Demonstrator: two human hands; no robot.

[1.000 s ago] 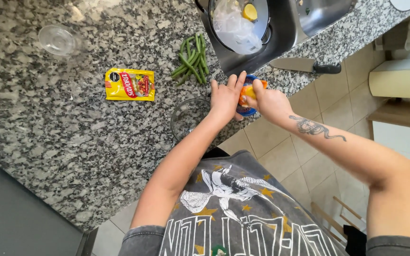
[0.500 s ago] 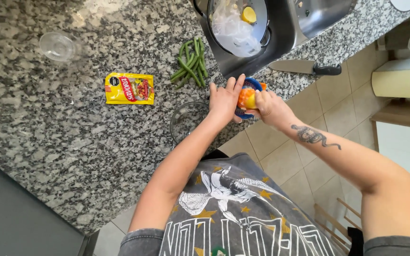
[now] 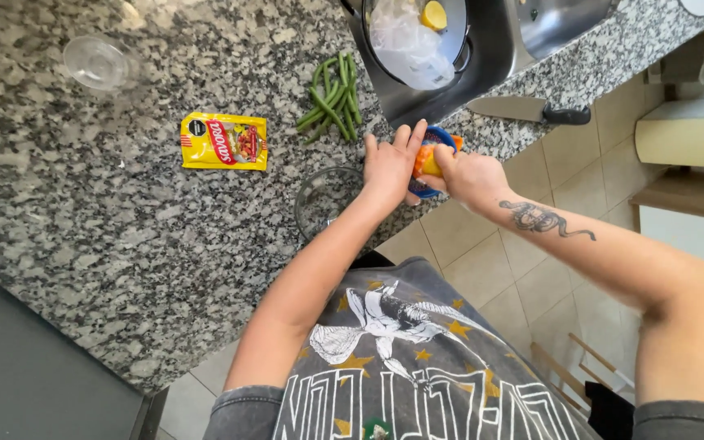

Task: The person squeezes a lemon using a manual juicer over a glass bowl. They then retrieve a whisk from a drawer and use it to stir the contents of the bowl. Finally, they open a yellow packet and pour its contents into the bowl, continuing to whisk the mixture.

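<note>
My left hand [image 3: 389, 167] lies flat against the side of a small blue bowl [image 3: 437, 137] at the edge of the granite counter [image 3: 124, 244], steadying it. My right hand [image 3: 470, 175] grips an orange-yellow piece of food [image 3: 427, 160] and presses it at the bowl. A clear glass bowl [image 3: 323, 200] stands just left of my left wrist. Much of the blue bowl is hidden behind my fingers.
Green beans [image 3: 332, 98] lie behind the hands. A yellow sauce pouch [image 3: 223, 141] lies to the left, a clear glass [image 3: 95, 61] farther back. A knife [image 3: 527, 110] rests on the counter edge beside the sink [image 3: 490, 49], which holds a pot [image 3: 413, 37].
Both hands with the blue bowl have shifted slightly and the right hand's grip on the orange-yellow piece has turned. The camera view has drifted a little.
</note>
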